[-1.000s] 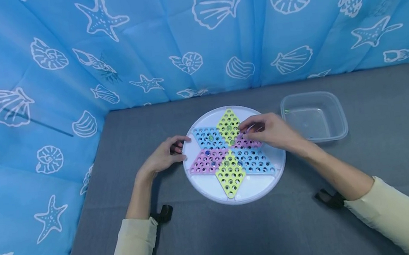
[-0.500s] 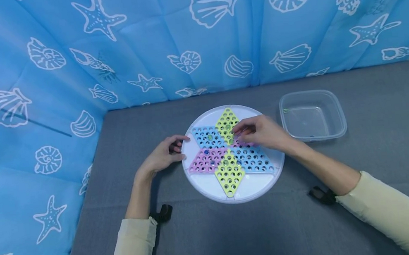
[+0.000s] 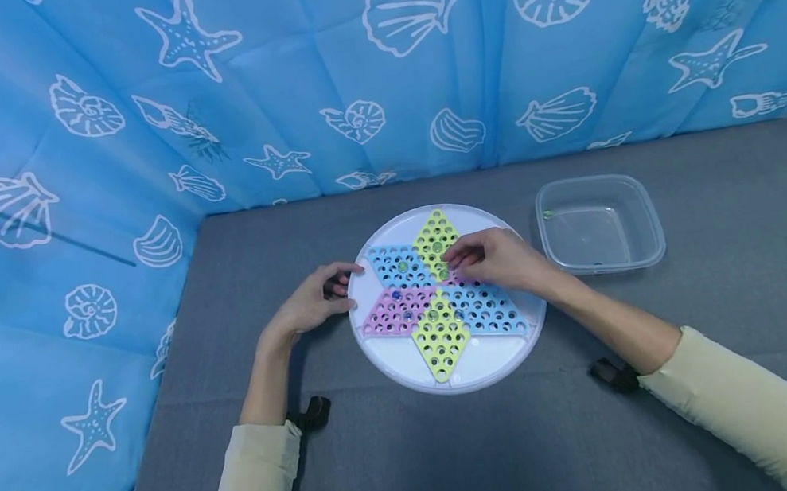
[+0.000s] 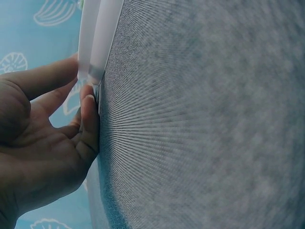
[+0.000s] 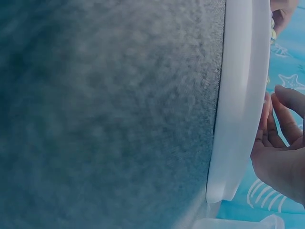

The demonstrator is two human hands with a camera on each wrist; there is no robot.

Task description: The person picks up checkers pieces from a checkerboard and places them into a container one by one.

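Note:
A round white Chinese checkers board (image 3: 391, 358) with a star of pierced yellow, pink and blue sections lies mid-table. At its left rim rests my left hand (image 3: 309, 298), thumb and forefinger touching the edge apart from each other; the left wrist view shows the other fingers low beside the rim. My right hand (image 3: 499, 258) hovers over the upper right sections, its fingertips beside a green marble (image 3: 443, 275). Thumb and forefinger look slightly apart, and I see nothing between them. Several more marbles sit in holes, including a dark blue marble (image 3: 396, 295) and a green marble (image 3: 403, 266).
To the right of the board stands a clear plastic container (image 3: 654, 238) with a small green thing (image 3: 547, 215) at its left side. A grey cloth covers the table (image 3: 452, 455). Behind and left hangs a blue curtain (image 3: 260, 75) with white shells.
My right hand has shifted left over the board, from the pink section towards the yellow one. My left hand keeps its place at the rim. The marbles in sight sit in the same holes.

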